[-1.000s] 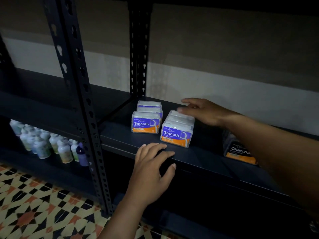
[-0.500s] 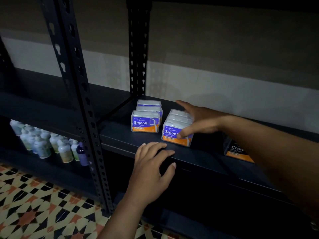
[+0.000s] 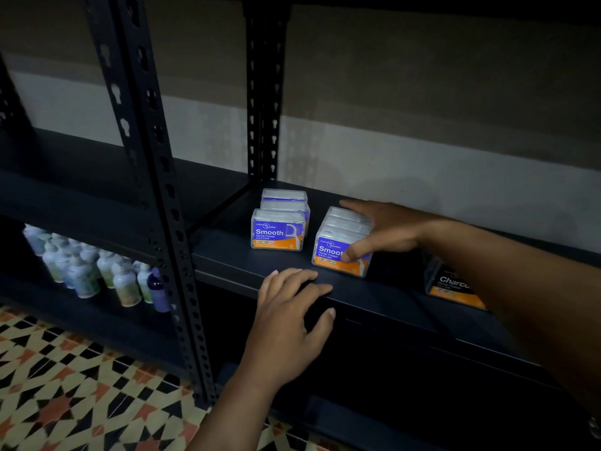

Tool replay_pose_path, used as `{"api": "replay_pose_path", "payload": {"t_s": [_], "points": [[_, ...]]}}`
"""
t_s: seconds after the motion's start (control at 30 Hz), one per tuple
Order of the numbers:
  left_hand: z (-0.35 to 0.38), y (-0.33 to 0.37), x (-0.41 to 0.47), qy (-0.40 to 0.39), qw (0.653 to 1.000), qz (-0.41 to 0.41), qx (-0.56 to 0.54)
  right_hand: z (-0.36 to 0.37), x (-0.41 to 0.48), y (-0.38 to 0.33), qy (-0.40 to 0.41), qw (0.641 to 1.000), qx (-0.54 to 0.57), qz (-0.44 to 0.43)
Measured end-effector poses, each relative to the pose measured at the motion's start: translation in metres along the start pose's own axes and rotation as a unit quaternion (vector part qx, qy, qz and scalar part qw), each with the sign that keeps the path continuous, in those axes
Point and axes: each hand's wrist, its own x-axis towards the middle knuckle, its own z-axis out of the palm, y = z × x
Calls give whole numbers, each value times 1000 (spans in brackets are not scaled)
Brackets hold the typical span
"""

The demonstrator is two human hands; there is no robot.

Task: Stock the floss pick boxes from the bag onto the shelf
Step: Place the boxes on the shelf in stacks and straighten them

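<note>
The clear plastic floss pick boxes stand in two short rows on the dark shelf (image 3: pixel 247 265), and white picks show dimly through their lids. The right row (image 3: pixel 335 252), just beyond the left hand's fingertips, is several boxes deep. The right hand (image 3: pixel 387 232) spans it from the side, thumb pressed on the front label and forefinger reaching round the rearmost box, so the row is clasped between them. The left row (image 3: pixel 277 232), near that thumb but apart from it, is two boxes, one behind the other. Each front label is purple over an orange band and reads "Smooth" in white, with a floss pick drawn beside the word.

The left hand (image 3: pixel 289 317) lies relaxed on the shelf's front lip, fingers spread, holding nothing. Under the right forearm a black and orange box (image 3: pixel 450 284) marked "Charco…" stands on the same shelf, partly hidden. Left of the left hand, past a perforated black upright (image 3: pixel 153 157), small bottles (image 3: pixel 97 271) crowd a lower shelf (image 3: pixel 97 315); their contents cannot be told.

The wall (image 3: pixel 422 125) behind is pale below and brownish above. The floor (image 3: pixel 65 385) beneath the left wrist is patterned tile in cream, black and terracotta. The light is dim.
</note>
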Motion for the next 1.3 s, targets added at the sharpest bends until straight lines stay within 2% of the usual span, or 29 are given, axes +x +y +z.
{"api": "replay_pose_path", "payload": {"t_s": [0.13, 0.23, 0.33, 0.53, 0.87, 1.3], "points": [[0, 0, 0, -4, 1000, 3, 3, -1, 1, -1, -13, 1000, 17, -3], [-2, -2, 0, -14, 1000, 8, 4, -4, -1, -6, -2, 1000, -13, 1], [-5, -5, -2, -18, 1000, 10, 3, -5, -1, -16, 43, 999, -17, -10], [-18, -21, -5, 35, 998, -10, 41, -5, 15, -52, 152, 985, -28, -77], [-26, -29, -1, 45, 997, -33, 51, 8, 40, -92, 80, 980, -151, -104], [-27, -31, -2, 38, 998, -37, 37, 9, 33, -97, 94, 978, -162, -89]]}}
